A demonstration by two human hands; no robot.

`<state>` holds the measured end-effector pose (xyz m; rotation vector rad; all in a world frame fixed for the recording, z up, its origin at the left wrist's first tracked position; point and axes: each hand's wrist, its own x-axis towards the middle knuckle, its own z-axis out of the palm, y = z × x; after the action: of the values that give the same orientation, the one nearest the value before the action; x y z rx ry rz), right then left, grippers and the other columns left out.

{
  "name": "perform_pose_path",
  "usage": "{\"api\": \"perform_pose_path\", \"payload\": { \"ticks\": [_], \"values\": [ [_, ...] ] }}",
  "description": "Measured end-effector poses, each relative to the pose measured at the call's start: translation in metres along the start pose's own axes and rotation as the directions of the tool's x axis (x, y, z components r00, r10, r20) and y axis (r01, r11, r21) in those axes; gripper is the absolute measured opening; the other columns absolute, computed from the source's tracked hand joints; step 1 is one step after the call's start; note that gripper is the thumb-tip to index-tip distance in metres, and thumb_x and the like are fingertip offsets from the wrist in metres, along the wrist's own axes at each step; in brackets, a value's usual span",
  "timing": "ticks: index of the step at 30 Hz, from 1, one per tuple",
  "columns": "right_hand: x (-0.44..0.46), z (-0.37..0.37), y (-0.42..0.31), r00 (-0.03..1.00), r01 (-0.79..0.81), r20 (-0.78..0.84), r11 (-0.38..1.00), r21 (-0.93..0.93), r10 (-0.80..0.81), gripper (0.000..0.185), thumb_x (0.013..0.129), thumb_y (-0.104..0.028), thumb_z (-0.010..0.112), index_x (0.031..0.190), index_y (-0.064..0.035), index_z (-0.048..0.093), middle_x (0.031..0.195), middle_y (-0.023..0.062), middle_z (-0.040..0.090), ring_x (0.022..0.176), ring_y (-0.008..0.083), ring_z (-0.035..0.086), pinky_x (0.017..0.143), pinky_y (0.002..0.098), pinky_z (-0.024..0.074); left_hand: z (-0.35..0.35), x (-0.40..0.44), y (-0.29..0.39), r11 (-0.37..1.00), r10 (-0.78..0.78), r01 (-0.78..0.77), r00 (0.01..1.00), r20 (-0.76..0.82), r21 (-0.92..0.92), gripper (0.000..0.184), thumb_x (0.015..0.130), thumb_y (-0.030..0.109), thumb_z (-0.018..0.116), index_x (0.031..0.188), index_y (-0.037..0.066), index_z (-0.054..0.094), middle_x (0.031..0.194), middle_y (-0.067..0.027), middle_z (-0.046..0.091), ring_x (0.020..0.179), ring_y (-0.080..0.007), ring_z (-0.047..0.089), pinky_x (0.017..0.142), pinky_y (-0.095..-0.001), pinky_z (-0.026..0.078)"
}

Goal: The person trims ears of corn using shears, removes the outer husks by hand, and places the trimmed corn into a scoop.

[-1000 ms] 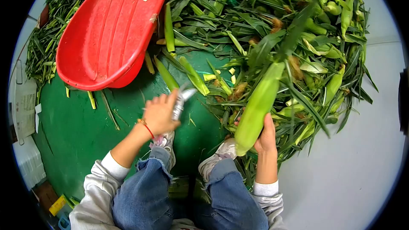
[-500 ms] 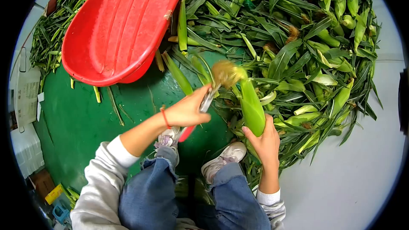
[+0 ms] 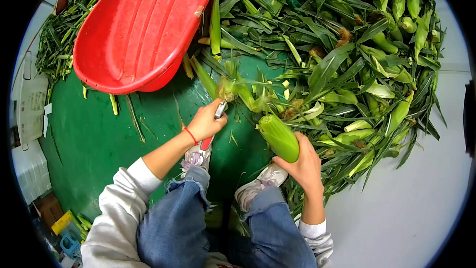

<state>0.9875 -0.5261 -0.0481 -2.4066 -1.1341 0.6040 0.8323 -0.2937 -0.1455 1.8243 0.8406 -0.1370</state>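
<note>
Two hands are in view, a left hand [image 3: 208,123] and a right hand [image 3: 304,164]. Of ears of corn in the grasp there is one, the held ear [image 3: 278,139]. There is one silvery tool [image 3: 220,109], one red scoop [image 3: 141,30] and one red wrist cord [image 3: 189,134]. Shoes [image 3: 258,183] number two, denim trouser legs [image 3: 173,218] two, and grey sleeves [image 3: 118,203] two. At the lower left sits one yellow object [image 3: 62,222]. Unhusked ears [image 3: 398,113] in the heap come to more than ten, overlapping too much for an exact total; the leaves [image 3: 326,69] are too tangled to count.
</note>
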Motion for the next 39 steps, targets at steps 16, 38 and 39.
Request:
{"api": "perform_pose_path", "payload": {
  "ticks": [16,38,39],
  "values": [
    [0.006,0.064,-0.011,0.964,0.15,-0.256,0.938,0.311,-0.07,0.072,0.065,-0.014,0.074,0.126,0.001,0.039,0.117,0.0211,0.045,0.108,0.0402,0.044,0.093,0.0438,0.0369,0.016,-0.031,0.096,0.298,-0.229,0.371,0.922,0.311,-0.88,0.038,0.075,-0.001,0.057,0.112,0.007,0.051,0.083,-0.0021,0.053,0.067,-0.0119,0.055,0.059,-0.027,0.048],
    [0.046,0.017,-0.04,0.998,0.061,-0.043,0.617,0.784,-0.043,0.044,0.097,-0.029,0.039,0.124,0.0043,0.045,0.127,0.0223,0.049,0.12,0.0313,0.046,0.106,0.0408,0.0303,0.019,-0.031,0.087,0.246,-0.032,0.215,0.976,0.214,-0.945,0.041,0.075,-0.001,0.049,0.114,0.01,0.049,0.09,-0.0059,0.057,0.069,-0.0157,0.057,0.062,-0.0308,0.051],
    [0.042,0.024,-0.041,0.972,0.231,-0.013,0.934,0.273,-0.236,0.066,0.084,-0.03,0.06,0.136,0.001,0.032,0.137,0.0207,0.039,0.126,0.0325,0.039,0.107,0.0404,0.0271,0.023,-0.032,0.089,0.263,-0.034,0.205,0.979,0.203,-0.943,0.042,0.075,-0.002,0.051,0.115,0.01,0.05,0.09,-0.0054,0.056,0.069,-0.0157,0.058,0.064,-0.0332,0.053]
  ]
}}
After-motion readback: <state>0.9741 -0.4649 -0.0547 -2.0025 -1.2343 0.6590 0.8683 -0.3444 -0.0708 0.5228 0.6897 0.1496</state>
